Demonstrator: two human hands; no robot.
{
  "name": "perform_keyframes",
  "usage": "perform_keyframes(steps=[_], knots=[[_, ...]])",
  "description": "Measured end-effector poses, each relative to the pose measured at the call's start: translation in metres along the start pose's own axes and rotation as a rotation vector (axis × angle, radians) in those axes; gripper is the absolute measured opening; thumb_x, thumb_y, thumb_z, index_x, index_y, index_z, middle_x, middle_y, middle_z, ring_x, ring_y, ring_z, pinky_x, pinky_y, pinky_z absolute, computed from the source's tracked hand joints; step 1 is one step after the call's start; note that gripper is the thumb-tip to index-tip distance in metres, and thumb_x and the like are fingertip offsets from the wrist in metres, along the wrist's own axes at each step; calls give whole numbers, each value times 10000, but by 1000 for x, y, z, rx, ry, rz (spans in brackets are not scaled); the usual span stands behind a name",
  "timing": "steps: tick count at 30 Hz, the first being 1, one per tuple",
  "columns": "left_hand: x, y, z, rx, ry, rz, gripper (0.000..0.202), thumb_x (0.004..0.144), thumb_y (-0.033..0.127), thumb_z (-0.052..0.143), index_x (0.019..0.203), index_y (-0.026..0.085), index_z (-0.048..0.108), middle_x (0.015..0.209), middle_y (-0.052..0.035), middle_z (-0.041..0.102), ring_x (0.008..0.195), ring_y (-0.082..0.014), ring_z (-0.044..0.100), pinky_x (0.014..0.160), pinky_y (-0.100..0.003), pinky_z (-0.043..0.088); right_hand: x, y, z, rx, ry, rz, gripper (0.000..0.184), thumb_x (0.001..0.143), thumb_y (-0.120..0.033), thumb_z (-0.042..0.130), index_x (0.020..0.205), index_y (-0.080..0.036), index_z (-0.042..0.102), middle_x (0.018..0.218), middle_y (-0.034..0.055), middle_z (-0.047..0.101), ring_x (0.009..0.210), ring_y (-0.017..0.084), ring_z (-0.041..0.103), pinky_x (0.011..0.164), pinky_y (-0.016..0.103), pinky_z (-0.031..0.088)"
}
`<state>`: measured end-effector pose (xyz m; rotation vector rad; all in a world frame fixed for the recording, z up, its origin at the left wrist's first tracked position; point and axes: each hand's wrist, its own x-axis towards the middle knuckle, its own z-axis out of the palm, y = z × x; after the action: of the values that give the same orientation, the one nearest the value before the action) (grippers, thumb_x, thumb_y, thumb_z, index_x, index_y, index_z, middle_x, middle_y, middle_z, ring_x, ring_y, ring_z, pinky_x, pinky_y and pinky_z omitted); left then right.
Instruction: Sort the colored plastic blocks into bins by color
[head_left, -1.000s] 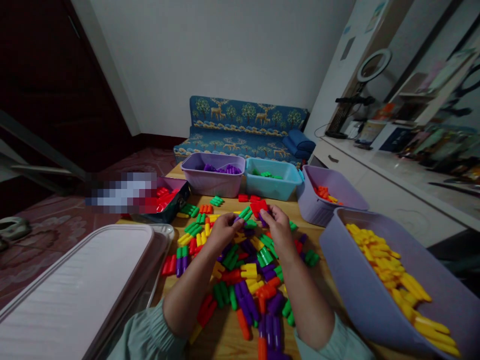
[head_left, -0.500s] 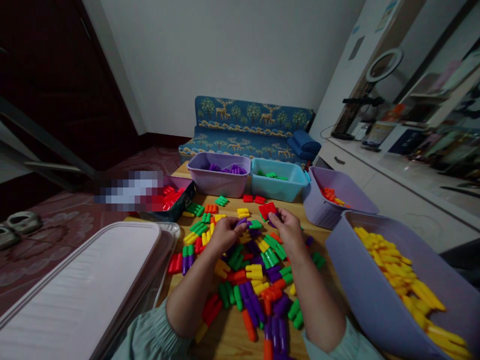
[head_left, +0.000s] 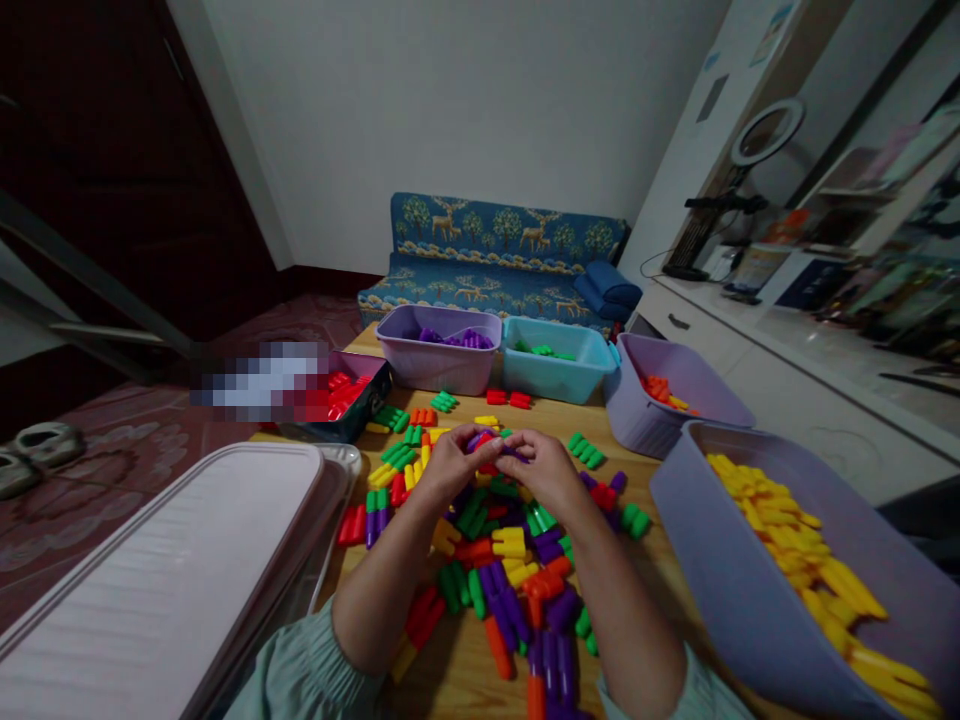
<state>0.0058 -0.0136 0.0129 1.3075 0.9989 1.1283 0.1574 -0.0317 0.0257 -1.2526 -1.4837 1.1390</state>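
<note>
My left hand [head_left: 451,466] and my right hand [head_left: 546,468] meet above a pile of plastic building blocks, fingertips nearly touching. Both are closed on small building blocks: a red one [head_left: 486,441] and purple ones [head_left: 517,456] show between the fingers. Fingers partly hide how these pieces fit together and which hand grips which. Under and around my wrists lie many loose or joined blocks, such as a yellow one [head_left: 509,542], a purple one [head_left: 504,604] and a green one [head_left: 586,450] right of my right hand.
Purple blocks sit in a lilac bin [head_left: 439,375], green in a blue bin [head_left: 559,378], orange in another lilac bin [head_left: 637,425]. A large bin [head_left: 720,550] at right holds yellow blocks. Red blocks lie in a dark box [head_left: 367,400]; a pale lid [head_left: 165,570] is at left.
My right hand has moved left to meet my left hand, bringing the pieces together. The green block and a red block at right now show, uncovered by my right hand.
</note>
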Motion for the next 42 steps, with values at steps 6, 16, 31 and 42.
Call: perform_keyframes(steps=[6, 16, 31, 42], knots=[[4, -6, -20, 396, 235, 115, 338, 708, 437, 688, 850, 130, 687, 727, -39, 663, 678, -160, 597, 632, -244, 436, 6, 11, -26, -93, 171, 53, 216, 630, -336, 694, 729, -191, 568, 615, 8, 655, 519, 155, 605, 508, 259, 471], [5, -9, -20, 377, 91, 21, 501, 763, 582, 592, 942, 128, 707, 821, -68, 678, 701, -166, 601, 587, -237, 433, 7, 4, -24, 44, 206, 84, 334, 635, -394, 678, 879, -181, 597, 736, 38, 693, 588, 161, 639, 511, 253, 481], [-4, 12, -9, -576, -214, -238, 708, 865, 589, 492, 1451, 216, 350, 1092, -136, 666, 930, -194, 668, 815, -295, 518, 1, 0, 7, -152, 120, -241, 196, 721, -236, 641, 904, -208, 705, 1202, 86, 613, 1122, 222, 579, 801, 290, 521], [-3, 12, -11, -389, -168, -154, 642, 752, 500, 697, 1273, 150, 560, 1147, -155, 659, 951, -215, 661, 862, -330, 503, 2, -2, -3, 104, 212, -16, 322, 680, -409, 705, 880, -168, 628, 738, 45, 701, 561, 178, 655, 524, 275, 520]])
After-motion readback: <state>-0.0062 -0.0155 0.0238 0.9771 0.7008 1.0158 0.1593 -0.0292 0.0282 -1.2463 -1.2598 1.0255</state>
